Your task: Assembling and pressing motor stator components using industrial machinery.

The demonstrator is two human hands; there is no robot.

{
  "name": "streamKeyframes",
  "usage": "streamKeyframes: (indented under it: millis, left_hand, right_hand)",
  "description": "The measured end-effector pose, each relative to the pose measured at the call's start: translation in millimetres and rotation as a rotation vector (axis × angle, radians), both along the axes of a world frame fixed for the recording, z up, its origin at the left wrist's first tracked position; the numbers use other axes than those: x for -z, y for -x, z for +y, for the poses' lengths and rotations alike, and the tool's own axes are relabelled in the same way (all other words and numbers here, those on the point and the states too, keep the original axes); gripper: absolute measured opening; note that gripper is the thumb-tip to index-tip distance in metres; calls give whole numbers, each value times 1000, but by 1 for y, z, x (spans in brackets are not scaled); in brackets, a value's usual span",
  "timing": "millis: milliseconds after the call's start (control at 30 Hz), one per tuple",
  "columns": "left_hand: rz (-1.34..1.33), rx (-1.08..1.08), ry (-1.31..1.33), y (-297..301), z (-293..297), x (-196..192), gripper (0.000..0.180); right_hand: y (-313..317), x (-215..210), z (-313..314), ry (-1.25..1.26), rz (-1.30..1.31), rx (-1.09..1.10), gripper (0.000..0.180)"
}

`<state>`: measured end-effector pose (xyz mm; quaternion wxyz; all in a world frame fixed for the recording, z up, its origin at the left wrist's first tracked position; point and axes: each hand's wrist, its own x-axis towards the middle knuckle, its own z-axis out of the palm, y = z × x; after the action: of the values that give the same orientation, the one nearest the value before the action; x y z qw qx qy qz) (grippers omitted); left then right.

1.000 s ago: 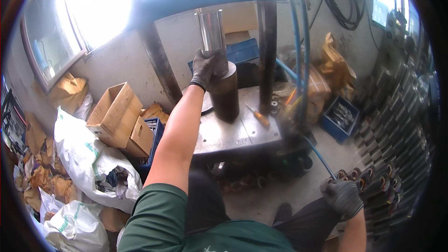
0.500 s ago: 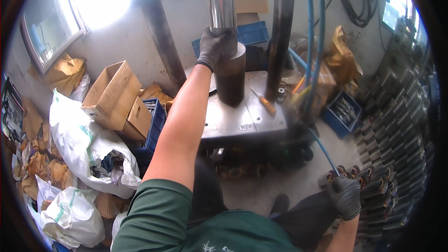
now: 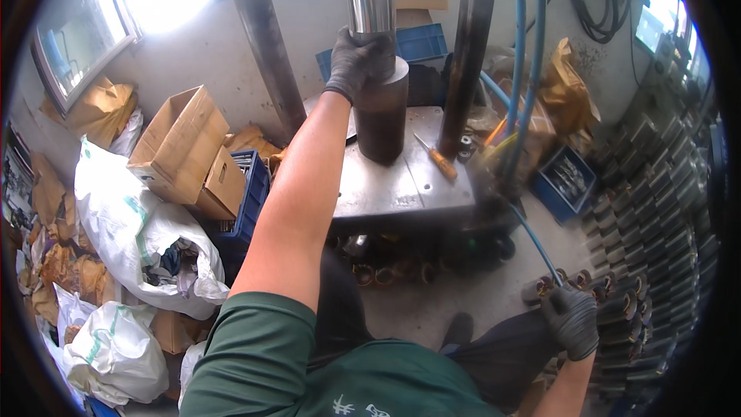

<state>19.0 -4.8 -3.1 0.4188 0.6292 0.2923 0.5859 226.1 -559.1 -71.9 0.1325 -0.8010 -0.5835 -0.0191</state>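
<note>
My gloved left hand [image 3: 359, 62] reaches up into the press, its fingers wrapped just below the shiny steel ram [image 3: 370, 0]. What they grip is mostly hidden behind the glove. Right under that hand a thick dark metal cylinder [image 3: 382, 123] stands upright on the steel press table [image 3: 378, 189]. Low on the right, my gloved right hand [image 3: 571, 320] is closed round the end of a blue rod [image 3: 534, 241], which slants up toward the side of the press. A screwdriver [image 3: 438, 159] with an orange handle lies on the table, right of the cylinder.
Dark press columns [image 3: 270, 62] flank the ram, and blue hoses [image 3: 532, 69] hang on the right. Cardboard boxes [image 3: 177, 147], a blue crate [image 3: 255, 201] and white sacks [image 3: 116, 224] crowd the left. Stacked metal tubes [image 3: 656, 216] and a blue bin [image 3: 567, 185] stand right.
The view has shifted slightly, so the press table sits a little higher in the picture. Both hands keep their grips, and the rod looks nearly unmoved.
</note>
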Motion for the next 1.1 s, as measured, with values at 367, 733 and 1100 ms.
streamKeyframes:
  millis: [367, 733, 1100]
  left_hand:
    - [-87, 21, -40, 0, -8, -5, 79]
    - [-132, 124, 15, 17, -11, -6, 84]
    - [28, -51, -32, 4, 4, 0, 90]
  right_hand:
    - [-64, -74, 125, -620, -319, -173, 12]
    - [-53, -55, 81, -261, -62, -167, 42]
    - [3, 36, -7, -31, 5, 9, 20]
